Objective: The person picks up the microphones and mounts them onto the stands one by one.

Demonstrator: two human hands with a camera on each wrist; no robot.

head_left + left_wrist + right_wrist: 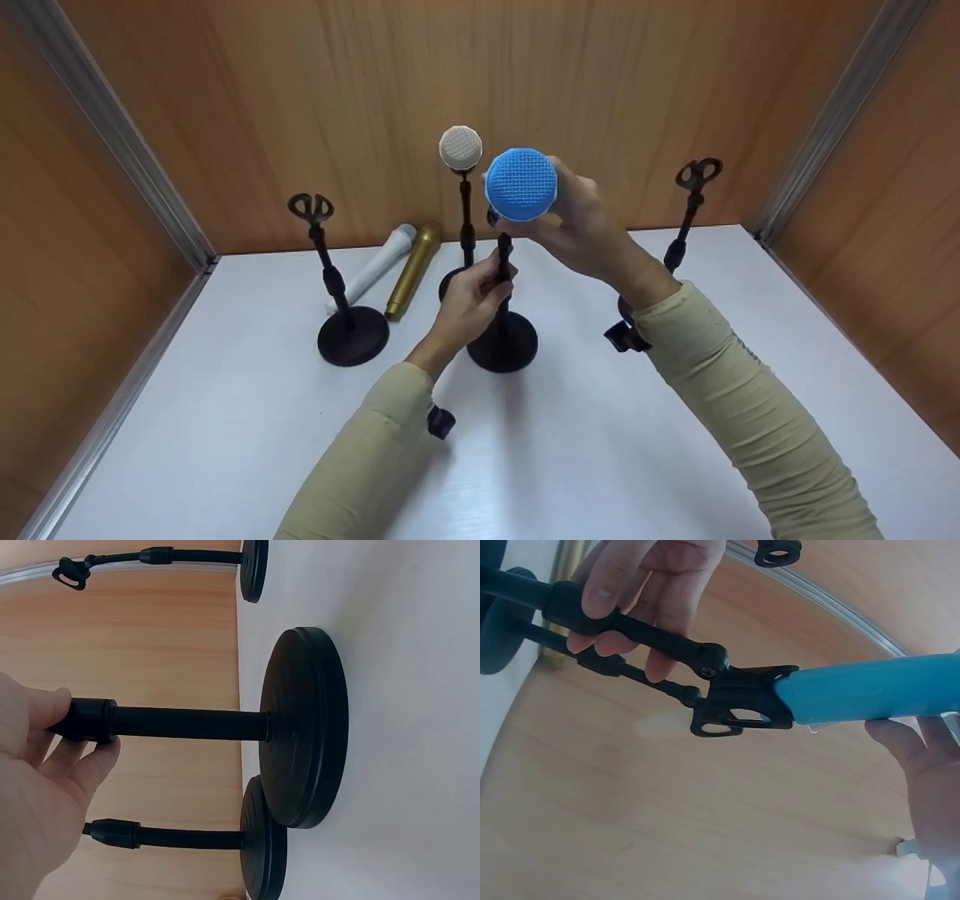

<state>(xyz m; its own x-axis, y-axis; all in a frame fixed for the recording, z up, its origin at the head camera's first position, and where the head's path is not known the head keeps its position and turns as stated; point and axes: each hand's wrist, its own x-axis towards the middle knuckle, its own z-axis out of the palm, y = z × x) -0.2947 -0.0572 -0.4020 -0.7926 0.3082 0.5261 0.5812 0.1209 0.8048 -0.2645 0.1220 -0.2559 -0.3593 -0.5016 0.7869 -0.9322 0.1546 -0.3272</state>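
My left hand grips the upright of a black microphone stand, fingers and thumb around its collar in the left wrist view. The stand's round base is on the white tabletop. Above it, my right hand holds a blue microphone, its mesh head facing the head camera. In the right wrist view, the lower end of the blue microphone meets the stand's black clip. My right fingers lie along the microphone's side.
A stand behind bears a pale-headed microphone. To the left rises another stand with a bare clip; beside it lie a white microphone and a gold microphone. A stand at right is partly behind my sleeve. Wooden panels enclose the table.
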